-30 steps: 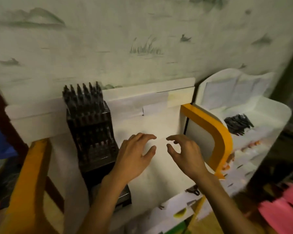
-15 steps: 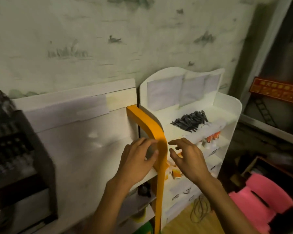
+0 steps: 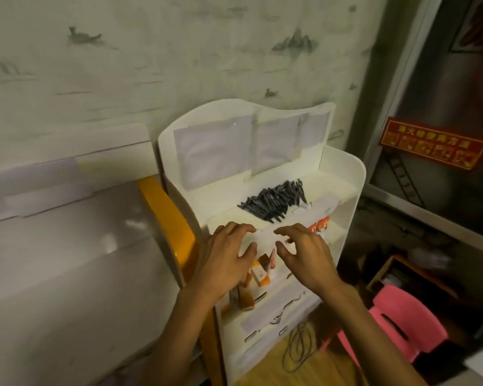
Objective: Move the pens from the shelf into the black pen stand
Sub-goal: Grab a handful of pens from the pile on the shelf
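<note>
While both hands, left hand (image 3: pixel 229 260) and right hand (image 3: pixel 304 257), hover empty, fingers loosely spread, mid-frame, we ready for pens (image 3: pixel 273 200) on shelf (image 3: pixel 343 188).

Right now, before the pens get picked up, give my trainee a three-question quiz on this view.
1. True or false: the left hand is gripping a pen.
2. Where does the pile of black pens lie? A) on the top tier of the white shelf B) on the pink chair C) on the floor
3. Fill in: the small cartons under the hands are white and ____.

Key: 1. False; both it and the right hand hover with fingers spread, holding nothing. 2. A. 3. Orange.
</note>
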Demonstrator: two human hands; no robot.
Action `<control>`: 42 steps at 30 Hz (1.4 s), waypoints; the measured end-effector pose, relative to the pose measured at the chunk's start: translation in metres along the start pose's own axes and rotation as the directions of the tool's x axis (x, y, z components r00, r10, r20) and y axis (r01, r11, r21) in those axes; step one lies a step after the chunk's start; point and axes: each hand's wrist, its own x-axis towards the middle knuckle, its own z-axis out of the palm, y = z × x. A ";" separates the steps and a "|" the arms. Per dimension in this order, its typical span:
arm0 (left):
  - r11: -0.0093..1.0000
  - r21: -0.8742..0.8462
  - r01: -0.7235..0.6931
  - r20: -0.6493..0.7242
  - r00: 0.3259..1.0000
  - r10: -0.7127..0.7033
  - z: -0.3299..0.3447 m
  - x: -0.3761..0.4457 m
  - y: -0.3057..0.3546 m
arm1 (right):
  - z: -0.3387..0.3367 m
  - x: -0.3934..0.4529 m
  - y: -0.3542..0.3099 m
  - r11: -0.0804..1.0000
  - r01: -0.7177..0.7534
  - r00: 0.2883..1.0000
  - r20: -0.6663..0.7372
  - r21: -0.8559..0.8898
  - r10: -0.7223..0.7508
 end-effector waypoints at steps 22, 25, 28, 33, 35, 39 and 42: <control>0.928 0.055 0.369 0.102 0.922 -0.373 0.148 0.191 -0.028 | 0.087 0.187 0.164 0.994 0.080 0.982 0.167 0.080 -0.093; 0.895 0.089 0.437 0.106 0.889 -0.445 0.166 0.205 -0.035 | 0.100 0.207 0.180 0.987 0.109 0.973 0.190 0.117 -0.130; 0.854 0.115 0.508 0.090 0.850 -0.518 0.185 0.219 -0.041 | 0.111 0.229 0.197 0.975 0.168 0.955 0.220 0.147 -0.198; 0.755 0.148 0.639 0.034 0.760 -0.649 0.208 0.249 -0.037 | 0.126 0.264 0.222 0.951 0.258 0.917 0.266 0.170 -0.297; 0.706 0.153 0.692 0.019 0.712 -0.702 0.217 0.259 -0.036 | 0.130 0.276 0.228 0.942 0.283 0.899 0.294 0.181 -0.326; 0.604 0.196 0.772 -0.004 0.617 -0.787 0.233 0.270 -0.036 | 0.139 0.290 0.238 0.926 0.322 0.856 0.358 0.195 -0.373; 0.529 0.165 0.832 -0.018 0.539 -0.842 0.240 0.277 -0.033 | 0.142 0.294 0.245 0.921 0.335 0.833 0.394 0.201 -0.389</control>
